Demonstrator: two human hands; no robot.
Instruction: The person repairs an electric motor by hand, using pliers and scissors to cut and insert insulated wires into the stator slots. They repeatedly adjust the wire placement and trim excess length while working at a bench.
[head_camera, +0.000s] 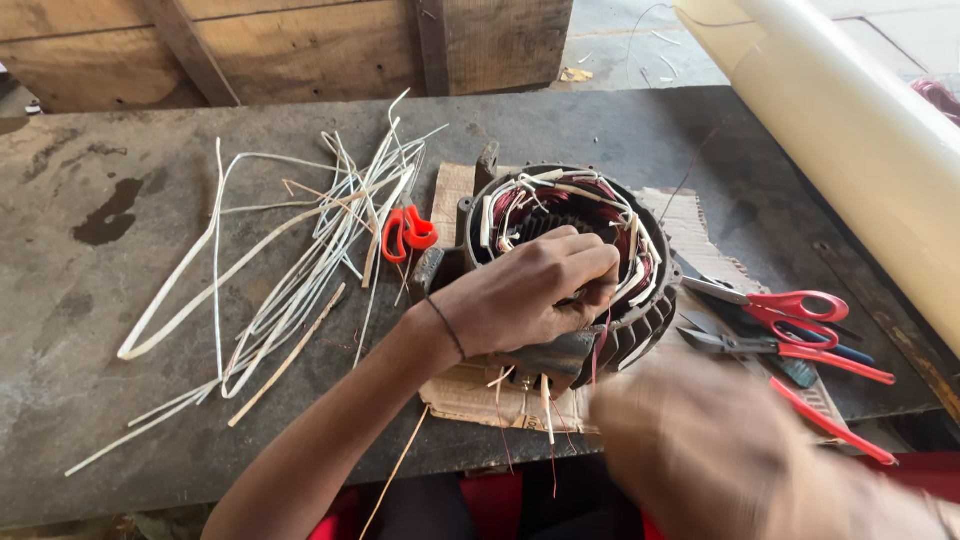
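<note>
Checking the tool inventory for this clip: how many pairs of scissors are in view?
2. One pair of red-handled scissors lies left of the motor stator, among the white strips. The other pair lies right of it, above the red-handled pliers. More may be hidden.

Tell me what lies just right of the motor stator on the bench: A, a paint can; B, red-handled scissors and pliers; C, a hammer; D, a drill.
B: red-handled scissors and pliers lie right of the stator, on the cardboard.
</note>
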